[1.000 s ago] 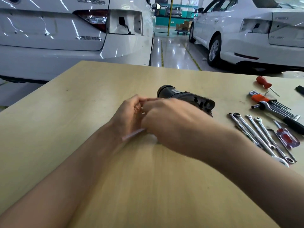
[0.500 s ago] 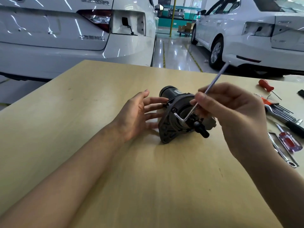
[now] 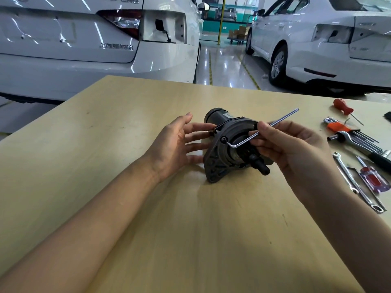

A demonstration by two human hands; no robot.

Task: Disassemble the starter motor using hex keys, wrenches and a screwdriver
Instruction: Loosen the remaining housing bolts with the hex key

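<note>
The dark starter motor (image 3: 224, 144) lies on its side in the middle of the wooden table (image 3: 148, 229), its flanged end facing me. My left hand (image 3: 177, 146) rests against its left side with straight fingers. My right hand (image 3: 289, 149) pinches a silver L-shaped hex key (image 3: 266, 129). The key's short end sits in a screw on the flange's upper left, and its long arm points up to the right.
Tools lie along the table's right side: an orange-handled screwdriver (image 3: 343, 107), a hex key set in an orange holder (image 3: 347, 131), a ratchet (image 3: 364, 148), combination wrenches (image 3: 355, 182) and a red-handled screwdriver (image 3: 373, 178). Two white cars stand beyond the far edge.
One second ago both hands covered the motor. The right hand has drawn back to the right with the hex key, and the key's long arm has swung lower. The left hand has opened beside the motor.
</note>
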